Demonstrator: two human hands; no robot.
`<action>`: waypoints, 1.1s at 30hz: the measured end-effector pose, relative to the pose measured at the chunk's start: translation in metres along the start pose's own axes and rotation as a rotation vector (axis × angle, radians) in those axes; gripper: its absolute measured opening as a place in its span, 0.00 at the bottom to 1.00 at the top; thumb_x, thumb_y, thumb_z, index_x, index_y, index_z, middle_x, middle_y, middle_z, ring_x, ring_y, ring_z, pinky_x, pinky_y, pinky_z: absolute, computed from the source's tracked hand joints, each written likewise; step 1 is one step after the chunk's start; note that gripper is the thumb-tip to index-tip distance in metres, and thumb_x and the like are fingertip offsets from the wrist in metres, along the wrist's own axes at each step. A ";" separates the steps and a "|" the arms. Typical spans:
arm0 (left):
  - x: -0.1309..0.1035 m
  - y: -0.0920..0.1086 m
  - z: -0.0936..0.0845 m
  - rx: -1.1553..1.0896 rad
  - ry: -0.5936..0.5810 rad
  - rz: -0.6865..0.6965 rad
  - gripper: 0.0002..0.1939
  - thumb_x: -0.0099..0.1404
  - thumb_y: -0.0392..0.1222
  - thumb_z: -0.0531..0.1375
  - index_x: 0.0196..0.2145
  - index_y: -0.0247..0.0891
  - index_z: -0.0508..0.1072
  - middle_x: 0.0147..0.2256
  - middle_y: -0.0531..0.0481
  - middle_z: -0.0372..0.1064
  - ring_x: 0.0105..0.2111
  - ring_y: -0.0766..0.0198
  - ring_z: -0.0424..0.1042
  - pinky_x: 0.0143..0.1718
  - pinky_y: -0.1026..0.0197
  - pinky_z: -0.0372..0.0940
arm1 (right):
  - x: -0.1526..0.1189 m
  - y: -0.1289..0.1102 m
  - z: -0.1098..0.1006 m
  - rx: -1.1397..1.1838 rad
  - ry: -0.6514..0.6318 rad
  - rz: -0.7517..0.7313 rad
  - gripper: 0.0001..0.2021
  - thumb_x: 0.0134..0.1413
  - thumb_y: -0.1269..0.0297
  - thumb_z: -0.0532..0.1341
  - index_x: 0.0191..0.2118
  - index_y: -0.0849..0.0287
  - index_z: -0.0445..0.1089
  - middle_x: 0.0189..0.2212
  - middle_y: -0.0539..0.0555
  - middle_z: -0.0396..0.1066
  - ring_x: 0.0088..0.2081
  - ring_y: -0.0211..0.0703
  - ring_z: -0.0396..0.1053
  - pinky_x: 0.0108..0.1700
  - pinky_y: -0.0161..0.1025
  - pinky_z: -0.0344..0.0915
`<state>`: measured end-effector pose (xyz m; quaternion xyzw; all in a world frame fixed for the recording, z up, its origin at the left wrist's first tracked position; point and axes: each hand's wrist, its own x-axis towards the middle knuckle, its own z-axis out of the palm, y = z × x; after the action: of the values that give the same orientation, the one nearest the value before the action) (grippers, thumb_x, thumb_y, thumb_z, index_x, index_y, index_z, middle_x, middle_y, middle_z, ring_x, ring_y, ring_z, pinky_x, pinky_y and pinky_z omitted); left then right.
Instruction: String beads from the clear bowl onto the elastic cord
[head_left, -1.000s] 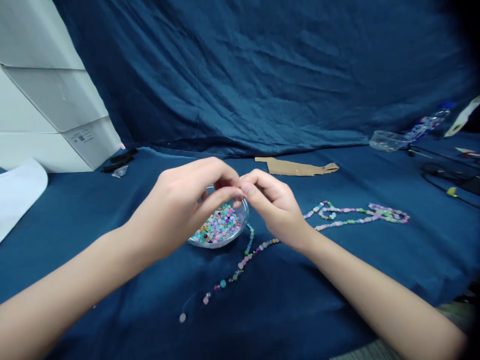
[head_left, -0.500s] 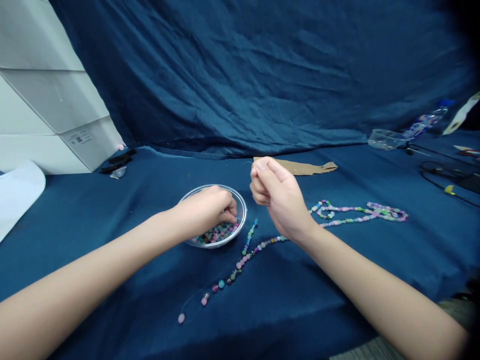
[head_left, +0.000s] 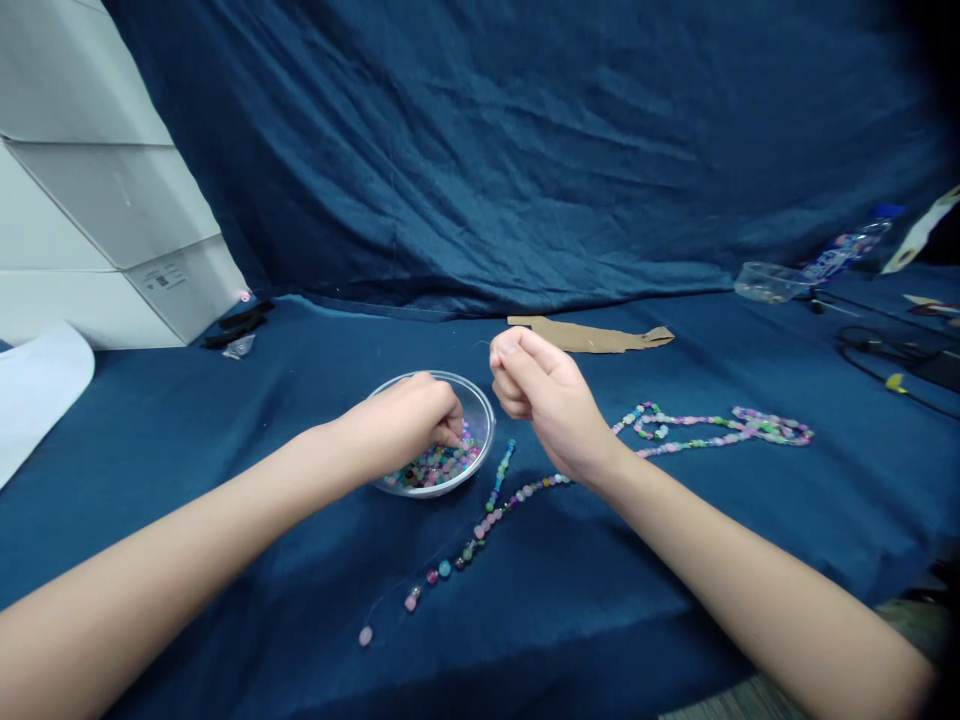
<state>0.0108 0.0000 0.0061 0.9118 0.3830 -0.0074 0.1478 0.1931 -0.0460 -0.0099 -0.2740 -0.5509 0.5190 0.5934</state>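
Note:
A clear plastic bowl [head_left: 491, 432] holds many small coloured beads [head_left: 442, 466]. My left hand [head_left: 420, 415] reaches down into it, fingers pinched together at the beads; whatever they hold is hidden. To the right of the bowl, my right hand [head_left: 544, 395] is raised and closed, with thumb and forefinger pinching a thin clear thread whose end pokes out to the left. Below that hand a long beaded string [head_left: 526, 491] lies on the cloth, running to a loose tangle at the right. At its near end one pink bead [head_left: 365, 636] sits apart from the others.
Behind the hands lies a torn piece of brown cardboard [head_left: 592, 336]. White boxes [head_left: 75, 215] are stacked at the left, near small black items [head_left: 238, 325]. A clear container [head_left: 766, 283], a plastic bottle [head_left: 847, 250] and black cables [head_left: 885, 350] are at the right.
My right hand has shifted slightly left and down, still pinching the thread. Within the bowl, my left hand's fingers have moved a little to the left among the beads.

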 end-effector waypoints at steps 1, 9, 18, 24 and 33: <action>0.000 0.000 0.000 0.000 -0.007 0.003 0.06 0.65 0.31 0.65 0.35 0.37 0.83 0.36 0.46 0.82 0.39 0.56 0.79 0.39 0.60 0.63 | 0.000 0.000 0.000 -0.001 -0.006 0.001 0.13 0.71 0.57 0.60 0.35 0.58 0.65 0.20 0.41 0.47 0.21 0.31 0.41 0.23 0.34 0.39; -0.002 0.003 -0.001 -0.028 -0.005 0.049 0.06 0.63 0.32 0.63 0.32 0.37 0.80 0.33 0.49 0.81 0.35 0.60 0.77 0.37 0.61 0.62 | -0.001 0.000 0.001 0.001 -0.034 0.011 0.13 0.69 0.56 0.62 0.34 0.58 0.64 0.20 0.40 0.47 0.21 0.31 0.40 0.23 0.34 0.39; -0.029 0.008 -0.004 -0.741 0.332 0.054 0.08 0.65 0.40 0.68 0.41 0.36 0.80 0.36 0.47 0.82 0.37 0.59 0.82 0.42 0.60 0.75 | -0.003 -0.001 -0.001 -0.102 -0.022 -0.043 0.14 0.71 0.54 0.61 0.35 0.57 0.65 0.21 0.42 0.48 0.22 0.32 0.43 0.24 0.34 0.43; -0.060 0.013 0.013 -1.249 0.644 0.016 0.12 0.55 0.34 0.77 0.38 0.40 0.84 0.38 0.51 0.84 0.39 0.64 0.84 0.44 0.70 0.78 | -0.015 0.001 0.002 -0.388 -0.104 -0.173 0.14 0.72 0.56 0.60 0.34 0.57 0.67 0.25 0.46 0.57 0.25 0.34 0.53 0.26 0.35 0.51; -0.066 0.013 0.021 -1.392 0.631 0.066 0.12 0.57 0.31 0.76 0.37 0.45 0.85 0.37 0.54 0.85 0.39 0.65 0.84 0.43 0.72 0.78 | -0.028 0.005 0.005 -0.528 -0.160 -0.329 0.09 0.73 0.61 0.59 0.38 0.55 0.70 0.23 0.46 0.59 0.23 0.35 0.53 0.25 0.36 0.51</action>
<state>-0.0248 -0.0604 -0.0027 0.5783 0.2960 0.5006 0.5721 0.1912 -0.0712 -0.0234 -0.2840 -0.7483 0.2749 0.5327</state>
